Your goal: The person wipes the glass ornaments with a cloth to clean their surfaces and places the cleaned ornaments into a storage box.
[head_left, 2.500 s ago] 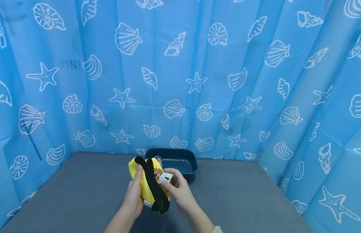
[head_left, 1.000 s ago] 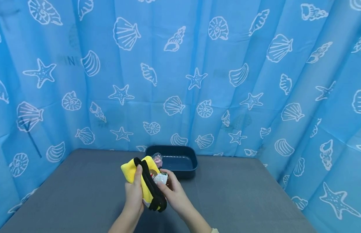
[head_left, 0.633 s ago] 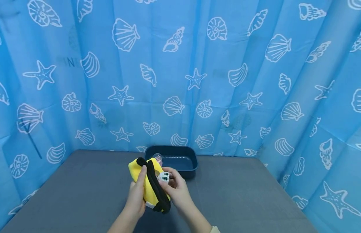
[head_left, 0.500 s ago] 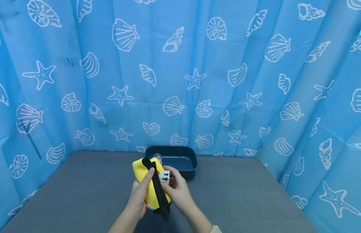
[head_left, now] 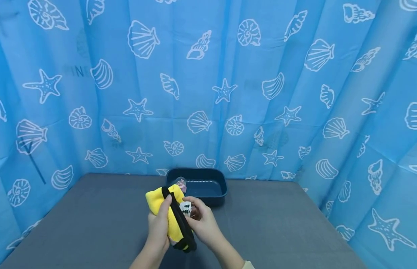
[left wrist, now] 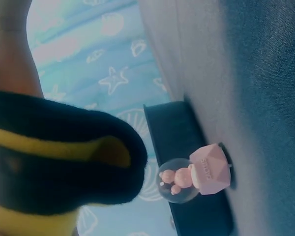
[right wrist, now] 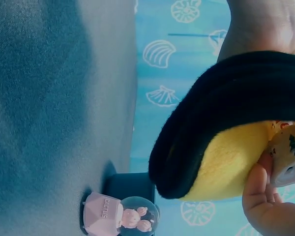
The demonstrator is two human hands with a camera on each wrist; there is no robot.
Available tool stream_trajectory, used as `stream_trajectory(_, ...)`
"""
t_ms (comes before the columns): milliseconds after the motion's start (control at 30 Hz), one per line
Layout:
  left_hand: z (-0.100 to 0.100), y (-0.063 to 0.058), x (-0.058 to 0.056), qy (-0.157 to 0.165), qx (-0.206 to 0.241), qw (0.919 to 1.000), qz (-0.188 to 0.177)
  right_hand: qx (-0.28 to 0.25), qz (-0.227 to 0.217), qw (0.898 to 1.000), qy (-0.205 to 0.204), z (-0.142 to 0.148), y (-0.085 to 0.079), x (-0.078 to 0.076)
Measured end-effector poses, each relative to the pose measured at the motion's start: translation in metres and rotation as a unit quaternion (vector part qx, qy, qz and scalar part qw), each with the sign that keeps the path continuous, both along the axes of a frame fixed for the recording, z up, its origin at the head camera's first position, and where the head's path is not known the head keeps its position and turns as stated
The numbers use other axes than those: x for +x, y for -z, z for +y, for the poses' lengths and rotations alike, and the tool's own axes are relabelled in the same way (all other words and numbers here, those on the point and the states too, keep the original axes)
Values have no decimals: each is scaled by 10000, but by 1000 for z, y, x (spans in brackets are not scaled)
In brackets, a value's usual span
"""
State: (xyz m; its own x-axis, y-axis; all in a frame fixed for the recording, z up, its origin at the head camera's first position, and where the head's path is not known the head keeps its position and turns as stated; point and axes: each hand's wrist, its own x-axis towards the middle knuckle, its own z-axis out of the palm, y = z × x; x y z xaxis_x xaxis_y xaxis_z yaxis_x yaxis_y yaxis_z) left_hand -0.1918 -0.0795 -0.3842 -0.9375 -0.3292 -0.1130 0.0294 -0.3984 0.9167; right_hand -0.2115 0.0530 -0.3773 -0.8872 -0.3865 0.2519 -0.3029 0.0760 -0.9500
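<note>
My left hand grips a folded yellow towel with black edging, thumb across its front. My right hand pinches the white base of a small snow globe, printed with green trees. The towel lies around the globe's dome and hides most of it. In the right wrist view, fingertips hold the base at the towel's opening, with a bit of red and yellow showing just inside. Both hands are raised over the table, close together.
Behind the hands, a dark blue bin stands at the table's back edge. A pink snow globe marked with lettering stands on the grey table in front of the bin's left end. A blue shell-print curtain hangs behind.
The hands have shifted back and forth with the towel and globe, lately slightly left and down. The base has turned, now showing two trees. More of the pink globe shows than half a second ago.
</note>
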Motion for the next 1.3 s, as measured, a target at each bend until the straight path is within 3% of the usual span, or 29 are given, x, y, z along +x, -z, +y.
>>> stream_trajectory(267,-5,1,0,174,-1,9997,189,-463,-557,9973,-115,3,1,1)
stream_trajectory(500,-12,1,-1,282,151,9993,-202,-885,-1109,9894,-324,9,-1,0)
stream_trajectory(833,-12,-2,1,1276,-302,9908,-327,-455,-229,9986,129,9,2,-2)
stream_trajectory(967,-9,-2,2,1045,-472,9931,-229,-112,-101,9997,188,10,4,-3)
stream_trajectory(1100,-7,-3,3,628,-448,9969,146,-302,-456,9985,-17,11,1,-1)
stream_trajectory(1300,-6,-5,6,654,-847,9919,686,-265,-801,9964,125,11,-5,0)
